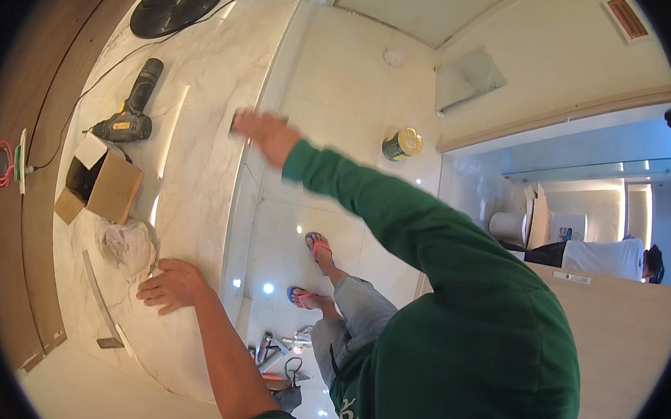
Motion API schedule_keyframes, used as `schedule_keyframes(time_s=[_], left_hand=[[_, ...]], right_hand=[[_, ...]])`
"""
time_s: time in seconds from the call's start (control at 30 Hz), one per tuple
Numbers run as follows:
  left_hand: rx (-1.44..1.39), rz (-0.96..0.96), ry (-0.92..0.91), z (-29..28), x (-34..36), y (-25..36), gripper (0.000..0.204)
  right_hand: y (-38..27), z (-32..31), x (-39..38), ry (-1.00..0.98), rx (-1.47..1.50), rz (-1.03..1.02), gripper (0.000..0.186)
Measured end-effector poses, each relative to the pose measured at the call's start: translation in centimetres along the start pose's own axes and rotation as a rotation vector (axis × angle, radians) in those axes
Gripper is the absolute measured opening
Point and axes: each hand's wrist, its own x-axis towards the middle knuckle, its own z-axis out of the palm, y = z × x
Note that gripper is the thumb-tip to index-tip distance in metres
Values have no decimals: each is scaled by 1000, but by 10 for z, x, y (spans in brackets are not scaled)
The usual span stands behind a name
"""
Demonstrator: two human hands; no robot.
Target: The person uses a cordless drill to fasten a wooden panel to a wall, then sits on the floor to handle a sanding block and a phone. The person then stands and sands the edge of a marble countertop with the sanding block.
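Observation:
My left hand (pixel 171 285) rests open, fingers spread, on the white marble counter (pixel 204 164), beside a crumpled whitish bundle (pixel 124 248). Farther left lie a long thin metal tool (pixel 100 296) and a narrow pale strip along the counter. My right hand (pixel 267 136) is motion-blurred at the counter's inner edge, closed on a small dark flat thing that I cannot make out, partly hidden by the fingers. Up the counter, an open cardboard box (pixel 114 190) sits below a black-and-yellow drill (pixel 121 127).
A black round base (pixel 177 6) with a cord stands at the counter's far end. A green-and-yellow can (pixel 402 144) and a glass piece (pixel 468 81) are on the right. Tools (pixel 275 350) lie on the floor by my legs. Another person (pixel 603 259) is through the doorway at right.

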Motion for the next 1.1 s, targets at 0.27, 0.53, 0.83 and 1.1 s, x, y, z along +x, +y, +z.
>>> schedule_keyframes(time_s=[0.27, 0.53, 0.83, 1.1], left_hand=[[44, -30, 35, -6, -3, 15, 82], [146, -103, -15, -10, -3, 23, 80], [150, -96, -1, -13, -5, 25, 79], [204, -64, 43, -12, -6, 22, 77]], right_hand=[[75, -27, 37, -74, -107, 130, 77], [31, -15, -1, -74, -91, -85, 72], [85, -37, 30, -108, -212, 48, 75], [106, -40, 54, -24, -245, 127, 73]])
